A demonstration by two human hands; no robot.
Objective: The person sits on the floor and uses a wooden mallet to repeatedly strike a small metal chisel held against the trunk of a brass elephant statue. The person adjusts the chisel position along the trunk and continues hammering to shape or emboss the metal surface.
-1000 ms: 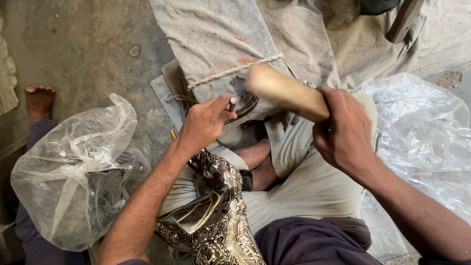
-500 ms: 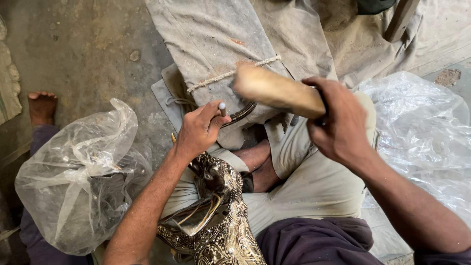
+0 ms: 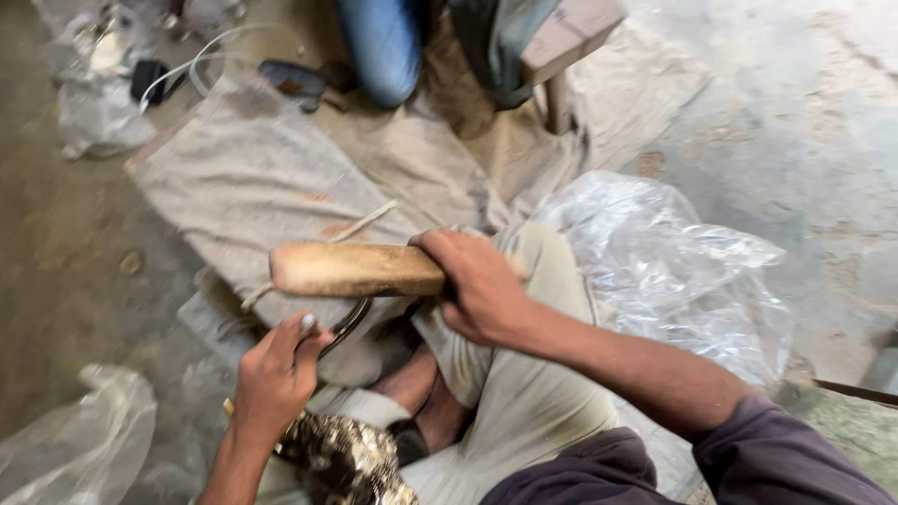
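Gripping one wooden mallet [image 3: 355, 269], right hand [image 3: 482, 290] fingers wrapped tight; left hand [image 3: 273, 379] pinching one curved metal strip [image 3: 344, 329]

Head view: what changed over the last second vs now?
The camera tilted up: a person's blue-trousered leg and a wooden stool at the top have come into view, and the clear plastic bag at left is mostly cut off. The right hand still grips the pale wooden mallet, now level. The left hand still pinches the thin curved metal strip over the gold patterned piece.
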